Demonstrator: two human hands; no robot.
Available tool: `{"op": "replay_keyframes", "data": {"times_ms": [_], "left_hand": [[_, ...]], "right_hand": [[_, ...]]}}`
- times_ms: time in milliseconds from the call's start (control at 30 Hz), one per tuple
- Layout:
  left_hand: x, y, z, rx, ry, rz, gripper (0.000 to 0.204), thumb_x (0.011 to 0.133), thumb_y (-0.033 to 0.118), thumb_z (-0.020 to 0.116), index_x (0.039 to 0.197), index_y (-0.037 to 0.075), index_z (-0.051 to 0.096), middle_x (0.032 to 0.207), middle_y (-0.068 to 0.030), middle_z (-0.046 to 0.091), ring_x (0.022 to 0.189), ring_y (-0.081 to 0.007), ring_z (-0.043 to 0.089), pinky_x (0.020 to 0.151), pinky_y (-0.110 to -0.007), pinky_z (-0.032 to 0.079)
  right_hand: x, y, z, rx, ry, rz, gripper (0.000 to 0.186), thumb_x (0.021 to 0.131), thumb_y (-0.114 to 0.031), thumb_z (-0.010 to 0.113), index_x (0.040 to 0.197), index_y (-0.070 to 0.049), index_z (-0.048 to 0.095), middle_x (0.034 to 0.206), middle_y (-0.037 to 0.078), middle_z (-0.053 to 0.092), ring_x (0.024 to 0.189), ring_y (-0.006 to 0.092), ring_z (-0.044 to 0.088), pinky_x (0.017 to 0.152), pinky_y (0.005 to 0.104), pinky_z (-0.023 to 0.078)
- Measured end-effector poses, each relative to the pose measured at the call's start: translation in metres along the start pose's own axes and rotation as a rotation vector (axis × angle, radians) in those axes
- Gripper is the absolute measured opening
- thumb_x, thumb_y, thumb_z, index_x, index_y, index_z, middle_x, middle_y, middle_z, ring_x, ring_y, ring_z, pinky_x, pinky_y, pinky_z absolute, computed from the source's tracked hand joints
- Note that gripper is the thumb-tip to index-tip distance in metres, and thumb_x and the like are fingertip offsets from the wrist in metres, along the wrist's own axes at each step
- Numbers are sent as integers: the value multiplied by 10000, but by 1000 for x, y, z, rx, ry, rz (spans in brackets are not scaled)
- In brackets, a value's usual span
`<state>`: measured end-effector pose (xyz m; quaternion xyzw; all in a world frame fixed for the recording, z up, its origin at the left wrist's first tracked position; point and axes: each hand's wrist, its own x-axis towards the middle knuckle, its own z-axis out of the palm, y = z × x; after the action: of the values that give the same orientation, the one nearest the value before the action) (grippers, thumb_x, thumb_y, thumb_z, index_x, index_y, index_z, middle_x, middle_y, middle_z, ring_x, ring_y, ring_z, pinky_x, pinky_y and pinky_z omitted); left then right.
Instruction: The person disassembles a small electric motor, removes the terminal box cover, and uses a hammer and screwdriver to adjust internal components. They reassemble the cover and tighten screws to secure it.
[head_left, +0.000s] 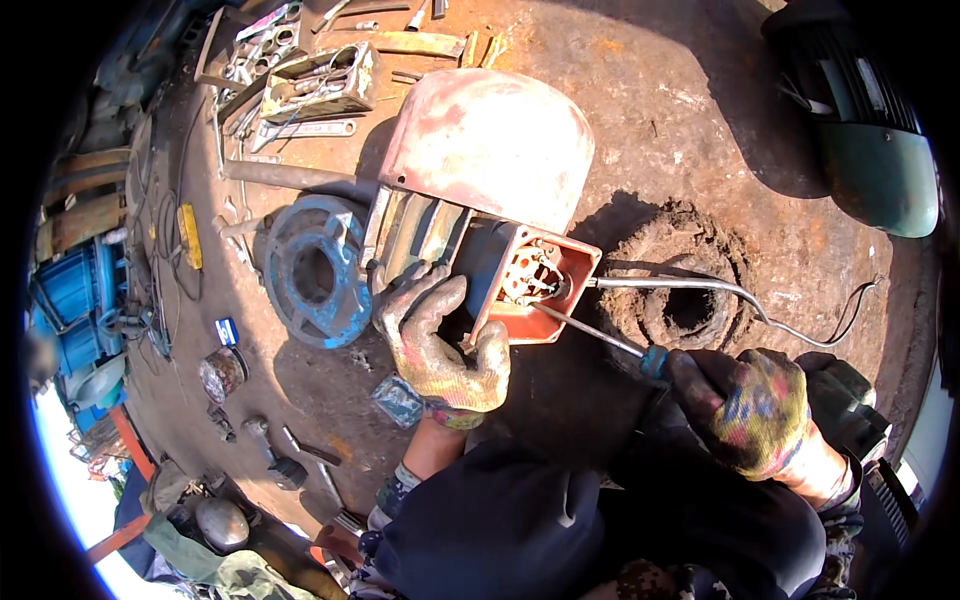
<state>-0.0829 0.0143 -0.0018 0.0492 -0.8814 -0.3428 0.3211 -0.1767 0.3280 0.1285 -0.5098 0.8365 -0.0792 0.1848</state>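
Observation:
An electric motor with a worn pink-red cover (490, 140) lies in front of me. On its near side sits an uncovered red terminal box (525, 328), with terminals and pale wiring (533, 275) inside. My gloved left hand (440, 345) grips the motor beside the box, fingers curled on its ribbed body and thumb by the box wall. In my gloved right hand (745, 410) is a screwdriver (605, 335) with a blue handle. Its shaft reaches over the rim into the box; the tip's exact contact is hard to make out. A grey cable (700, 284) runs out of the box's right side.
Left of the motor lies a blue round flange (318, 272). A dirt-caked ring (680, 290) sits to the right. Sockets fill a metal box (320, 80) near wrenches at the far left. A green motor (875, 165) stands far right. A can (222, 375) is at left.

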Motion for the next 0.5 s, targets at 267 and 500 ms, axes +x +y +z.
{"op": "replay_keyframes", "data": {"times_ms": [267,500], "left_hand": [[3,2,0,-4,-13,33,426,927,222,732,1252,-40,649,1261,-199,615,1212,-378,618,1153,-576,419],[7,5,-4,45,-50,73,417,971,231,710,1267,-53,636,1268,-205,605,1216,-381,615,1128,-535,457]], "right_hand": [[-5,-3,6,-136,110,-13,452,954,-144,621,1404,-128,584,1069,38,627,777,233,645,599,358,509],[2,-5,-4,164,-35,-1,369,998,-151,619,1359,-76,604,1125,57,657,875,215,654,706,329,535]]}}
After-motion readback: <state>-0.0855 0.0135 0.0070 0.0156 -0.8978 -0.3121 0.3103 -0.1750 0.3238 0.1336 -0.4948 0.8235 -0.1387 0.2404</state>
